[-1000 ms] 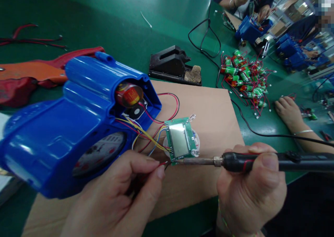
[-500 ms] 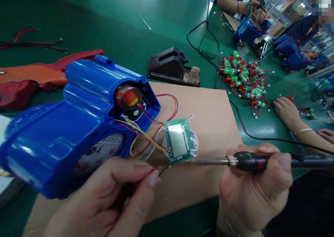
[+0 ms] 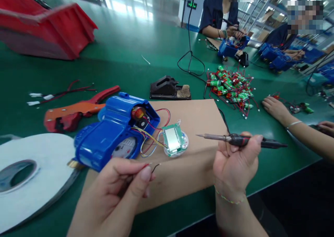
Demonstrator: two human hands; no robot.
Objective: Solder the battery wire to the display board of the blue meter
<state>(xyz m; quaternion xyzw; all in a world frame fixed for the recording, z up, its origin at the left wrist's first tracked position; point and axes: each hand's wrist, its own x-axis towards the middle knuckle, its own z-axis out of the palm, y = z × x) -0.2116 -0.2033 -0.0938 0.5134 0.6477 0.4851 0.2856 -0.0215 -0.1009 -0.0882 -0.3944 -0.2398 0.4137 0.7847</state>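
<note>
My left hand (image 3: 122, 191) pinches thin red and black wires (image 3: 156, 167) between thumb and forefinger, their bare ends sticking out. In my right hand (image 3: 236, 164) is a soldering iron (image 3: 241, 140), its tip pointing left and clear of the board. Between the hands, a green circuit board (image 3: 173, 138) with a small grey display rests on a round clear-edged part on the cardboard (image 3: 200, 122). Several coloured wires run from the board into a blue plastic housing (image 3: 112, 122), which lies on its side with a battery cell (image 3: 138, 112) inside its opening.
Behind the cardboard stands a black iron stand (image 3: 167, 87) with a sponge. Orange-red wire strippers (image 3: 75, 110), a white tape roll (image 3: 49, 160) and a red bin (image 3: 52, 28) lie left. Green batteries (image 3: 232, 85) are heaped right, near another person's hand (image 3: 276, 108). Co-workers sit beyond.
My right hand has drawn the soldering iron back from the board's lower edge. My left hand still pinches the wires, now farther from the board. The view has widened and tilted up.
</note>
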